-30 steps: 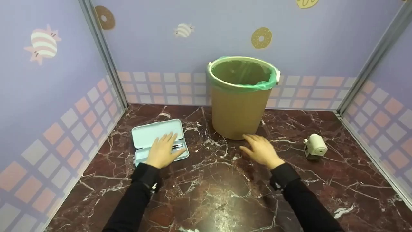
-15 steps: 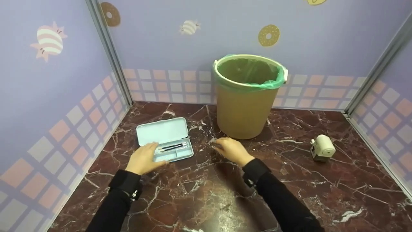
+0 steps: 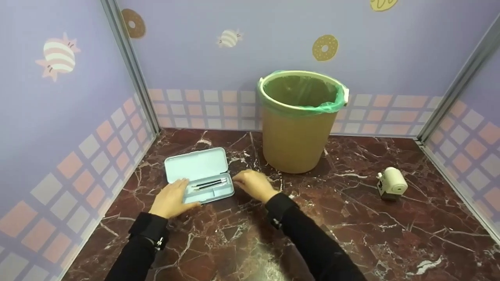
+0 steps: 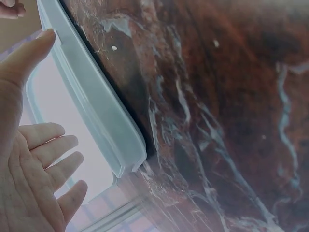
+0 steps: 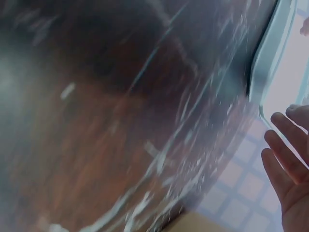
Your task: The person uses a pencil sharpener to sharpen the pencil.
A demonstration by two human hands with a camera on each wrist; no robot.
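Note:
A pale blue pencil case (image 3: 197, 164) lies with its lid raised on the dark marble-patterned table. Pencils (image 3: 210, 182) rest in its tray, which has a small divider. My left hand (image 3: 170, 200) is at the case's left end, covering part of the tray. In the left wrist view its thumb (image 4: 36, 50) meets the case's front wall (image 4: 99, 92), while the other fingers extend loosely near the lid. My right hand (image 3: 256, 186) is beside the case's right end. In the right wrist view its fingers (image 5: 285, 154) are spread and hold nothing; contact with the case cannot be made out.
Behind the right hand stands a tan bin (image 3: 297, 144) with a green liner. A cream pencil sharpener (image 3: 391, 182), with a crank on its side, sits far right. Patterned panels (image 3: 187, 50) enclose the back and both sides. Small pale specks dot the table (image 3: 234, 242).
My right hand has swept left from in front of the bin to the case's right end. My left hand has drawn back and left from over the tray to the case's left end.

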